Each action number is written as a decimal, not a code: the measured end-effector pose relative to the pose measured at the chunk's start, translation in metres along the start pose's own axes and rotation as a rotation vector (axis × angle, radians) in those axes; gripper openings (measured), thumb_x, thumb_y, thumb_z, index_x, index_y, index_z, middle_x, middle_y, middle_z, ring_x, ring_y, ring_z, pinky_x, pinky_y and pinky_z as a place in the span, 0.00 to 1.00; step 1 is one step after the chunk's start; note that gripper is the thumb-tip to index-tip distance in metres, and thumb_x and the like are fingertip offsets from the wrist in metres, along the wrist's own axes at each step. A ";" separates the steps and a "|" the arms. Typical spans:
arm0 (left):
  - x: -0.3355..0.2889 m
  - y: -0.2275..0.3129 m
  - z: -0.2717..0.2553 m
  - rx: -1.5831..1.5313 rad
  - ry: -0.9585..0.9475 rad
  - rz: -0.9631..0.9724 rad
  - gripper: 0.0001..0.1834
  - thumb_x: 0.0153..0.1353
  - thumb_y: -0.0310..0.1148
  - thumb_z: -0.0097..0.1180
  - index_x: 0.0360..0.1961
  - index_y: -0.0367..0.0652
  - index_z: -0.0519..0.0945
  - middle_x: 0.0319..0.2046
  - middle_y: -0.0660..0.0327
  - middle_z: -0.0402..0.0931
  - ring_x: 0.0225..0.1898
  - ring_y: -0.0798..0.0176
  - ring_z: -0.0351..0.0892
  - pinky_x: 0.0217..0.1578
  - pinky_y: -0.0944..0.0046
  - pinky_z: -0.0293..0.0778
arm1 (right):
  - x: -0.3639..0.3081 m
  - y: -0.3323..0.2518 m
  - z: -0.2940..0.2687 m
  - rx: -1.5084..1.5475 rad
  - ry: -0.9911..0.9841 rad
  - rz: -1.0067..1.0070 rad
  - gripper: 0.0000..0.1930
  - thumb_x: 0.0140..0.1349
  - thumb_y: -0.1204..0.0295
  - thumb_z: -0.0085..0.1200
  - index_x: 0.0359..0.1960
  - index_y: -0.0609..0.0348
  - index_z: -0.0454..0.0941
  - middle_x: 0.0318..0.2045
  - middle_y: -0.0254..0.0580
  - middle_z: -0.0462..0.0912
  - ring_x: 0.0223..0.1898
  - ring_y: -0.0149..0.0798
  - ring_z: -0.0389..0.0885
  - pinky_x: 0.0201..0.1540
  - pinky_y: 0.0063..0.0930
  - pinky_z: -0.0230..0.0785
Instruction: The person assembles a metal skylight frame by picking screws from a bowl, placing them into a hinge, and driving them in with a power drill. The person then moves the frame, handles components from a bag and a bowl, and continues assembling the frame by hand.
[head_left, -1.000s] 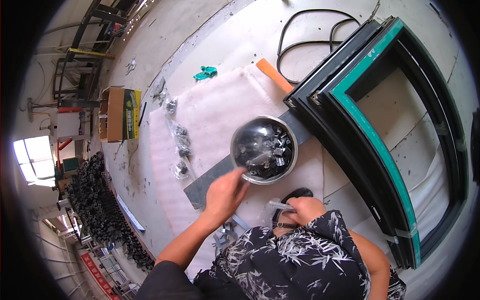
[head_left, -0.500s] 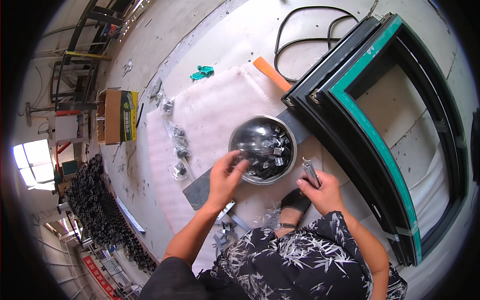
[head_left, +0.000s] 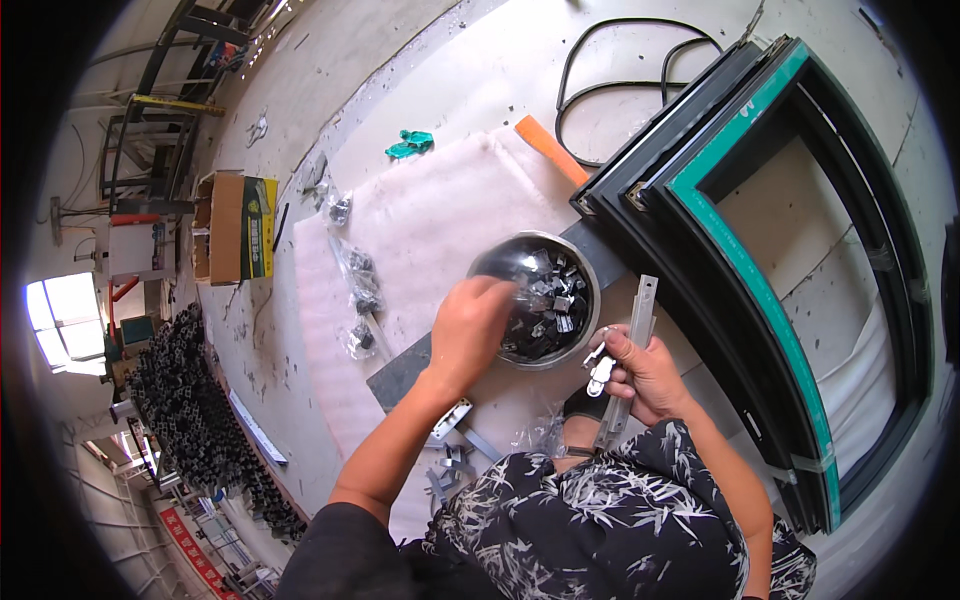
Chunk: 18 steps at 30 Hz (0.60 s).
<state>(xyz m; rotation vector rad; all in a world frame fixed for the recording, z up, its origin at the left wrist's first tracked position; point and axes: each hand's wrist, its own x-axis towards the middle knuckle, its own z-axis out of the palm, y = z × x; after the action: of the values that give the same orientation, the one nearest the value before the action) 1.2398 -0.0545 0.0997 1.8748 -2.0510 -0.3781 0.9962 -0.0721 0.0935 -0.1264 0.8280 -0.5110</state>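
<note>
A steel bowl (head_left: 592, 318) full of small black and silver metal pieces (head_left: 552, 300) rests in front of me. My left hand (head_left: 475, 325) is bent over its left rim, fingers bunched and pointing inward. Their tips are hidden, and something clear, perhaps plastic film, shows beside them. To the right of the bowl, my right hand (head_left: 645, 375) is closed round a long metal window hinge (head_left: 640, 315), a slotted strip held almost upright. A small shiny bracket (head_left: 600, 375) sticks out on the thumb side of that hand.
Black window frames (head_left: 690, 240) with green tape lie stacked at the right. A grey strip (head_left: 402, 375) passes under the bowl. Small bagged parts (head_left: 362, 290) lie left on white padding, an open carton (head_left: 225, 228) beyond. Loose metal parts (head_left: 450, 470) lie near my lap.
My left hand has moved up and inward over the bowl, its fingers now bunched. In my right hand the hinge has turned from foreshortened to full length, and the bracket now shows.
</note>
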 end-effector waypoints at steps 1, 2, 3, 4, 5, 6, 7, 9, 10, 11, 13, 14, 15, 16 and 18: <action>0.002 -0.003 0.004 0.000 0.003 0.002 0.11 0.52 0.23 0.60 0.39 0.41 0.80 0.35 0.56 0.77 0.38 0.51 0.77 0.40 0.57 0.73 | 0.001 0.000 -0.002 0.001 0.015 0.001 0.12 0.62 0.66 0.59 0.37 0.64 0.76 0.24 0.35 0.76 0.17 0.19 0.65 0.14 0.11 0.56; 0.004 -0.004 0.009 0.024 -0.010 -0.001 0.10 0.50 0.23 0.58 0.36 0.41 0.79 0.33 0.55 0.75 0.38 0.49 0.75 0.39 0.55 0.73 | 0.001 -0.001 -0.004 0.002 0.030 0.002 0.13 0.63 0.65 0.57 0.37 0.64 0.75 0.25 0.36 0.76 0.18 0.18 0.65 0.14 0.10 0.55; 0.005 -0.003 0.013 0.041 -0.030 -0.002 0.09 0.49 0.23 0.55 0.34 0.41 0.78 0.32 0.54 0.74 0.38 0.48 0.73 0.38 0.53 0.72 | 0.001 -0.001 -0.009 0.012 -0.012 0.018 0.13 0.63 0.64 0.58 0.36 0.64 0.75 0.25 0.36 0.75 0.18 0.18 0.65 0.14 0.10 0.56; 0.005 -0.004 0.016 0.035 -0.035 0.001 0.09 0.49 0.23 0.55 0.34 0.41 0.78 0.32 0.54 0.74 0.38 0.48 0.73 0.38 0.53 0.72 | 0.000 -0.002 -0.010 0.015 -0.005 0.016 0.13 0.63 0.64 0.58 0.36 0.64 0.75 0.25 0.36 0.75 0.18 0.18 0.65 0.14 0.10 0.56; 0.003 -0.006 0.018 0.054 -0.052 -0.027 0.09 0.49 0.23 0.55 0.33 0.41 0.78 0.32 0.54 0.73 0.38 0.48 0.73 0.39 0.52 0.71 | -0.001 -0.002 -0.010 0.046 -0.026 0.031 0.11 0.63 0.66 0.58 0.36 0.63 0.75 0.26 0.36 0.76 0.18 0.19 0.66 0.14 0.10 0.57; 0.005 -0.008 0.019 0.074 -0.066 -0.050 0.08 0.48 0.23 0.55 0.33 0.41 0.77 0.32 0.54 0.72 0.39 0.48 0.72 0.39 0.52 0.71 | 0.000 -0.003 -0.011 0.076 -0.048 0.040 0.10 0.63 0.68 0.58 0.36 0.62 0.76 0.27 0.36 0.77 0.18 0.19 0.67 0.14 0.11 0.57; 0.004 -0.009 0.018 0.051 -0.092 -0.055 0.10 0.49 0.22 0.55 0.34 0.41 0.75 0.34 0.54 0.72 0.40 0.48 0.72 0.41 0.52 0.71 | -0.001 -0.002 -0.014 0.091 -0.054 0.039 0.11 0.63 0.66 0.58 0.36 0.62 0.76 0.26 0.36 0.77 0.18 0.19 0.67 0.14 0.11 0.57; 0.001 -0.010 0.017 0.056 -0.032 -0.039 0.10 0.49 0.22 0.55 0.35 0.41 0.74 0.35 0.53 0.72 0.41 0.48 0.72 0.41 0.52 0.70 | -0.001 0.000 -0.019 0.123 -0.073 0.043 0.12 0.63 0.65 0.57 0.36 0.62 0.75 0.26 0.36 0.77 0.18 0.19 0.67 0.14 0.11 0.57; -0.001 -0.011 0.016 0.064 0.031 -0.028 0.11 0.50 0.22 0.55 0.36 0.40 0.72 0.36 0.53 0.72 0.42 0.48 0.72 0.42 0.51 0.70 | -0.001 0.002 -0.020 0.153 -0.096 0.050 0.13 0.64 0.63 0.57 0.36 0.63 0.75 0.26 0.36 0.77 0.18 0.19 0.67 0.14 0.11 0.58; -0.002 -0.010 0.011 0.048 0.037 -0.055 0.11 0.51 0.22 0.54 0.36 0.39 0.70 0.37 0.53 0.73 0.41 0.47 0.72 0.41 0.51 0.69 | 0.000 0.004 -0.021 0.156 -0.092 0.048 0.13 0.64 0.63 0.57 0.36 0.63 0.75 0.26 0.36 0.77 0.18 0.19 0.67 0.14 0.11 0.58; -0.003 -0.002 0.002 0.022 0.052 -0.075 0.10 0.51 0.21 0.54 0.36 0.39 0.70 0.37 0.53 0.73 0.40 0.47 0.72 0.41 0.51 0.69 | 0.001 0.007 -0.025 0.161 -0.107 0.039 0.16 0.64 0.60 0.56 0.37 0.63 0.76 0.27 0.37 0.77 0.19 0.21 0.68 0.16 0.11 0.59; -0.003 0.003 -0.003 0.001 0.071 -0.096 0.10 0.51 0.21 0.55 0.35 0.39 0.70 0.36 0.53 0.73 0.39 0.47 0.72 0.41 0.52 0.68 | 0.001 0.007 -0.024 0.160 -0.102 0.038 0.16 0.64 0.60 0.56 0.37 0.63 0.76 0.27 0.37 0.77 0.19 0.21 0.68 0.16 0.11 0.59; -0.003 0.006 -0.006 -0.010 0.109 -0.069 0.09 0.52 0.20 0.55 0.34 0.38 0.70 0.34 0.54 0.73 0.36 0.50 0.72 0.38 0.54 0.69 | 0.001 0.007 -0.023 0.162 -0.116 0.032 0.16 0.64 0.60 0.56 0.38 0.64 0.76 0.27 0.38 0.77 0.20 0.21 0.69 0.17 0.12 0.60; -0.002 0.011 -0.010 -0.013 0.110 -0.069 0.09 0.52 0.20 0.55 0.34 0.38 0.70 0.34 0.54 0.73 0.36 0.50 0.72 0.38 0.54 0.69 | 0.000 0.007 -0.022 0.162 -0.131 0.024 0.17 0.64 0.60 0.56 0.39 0.64 0.76 0.28 0.39 0.77 0.21 0.22 0.69 0.19 0.12 0.61; -0.005 0.026 -0.016 -0.136 0.176 -0.092 0.09 0.53 0.19 0.56 0.33 0.38 0.70 0.32 0.55 0.73 0.31 0.55 0.72 0.34 0.58 0.69 | 0.001 0.006 -0.023 0.156 -0.153 0.030 0.17 0.63 0.59 0.56 0.40 0.64 0.76 0.29 0.39 0.77 0.23 0.24 0.70 0.20 0.14 0.63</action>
<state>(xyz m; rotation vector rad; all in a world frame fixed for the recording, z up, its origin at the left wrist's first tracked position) 1.2232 -0.0469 0.1249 1.8541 -1.7852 -0.3524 0.9826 -0.0653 0.0753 -0.0092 0.6371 -0.5287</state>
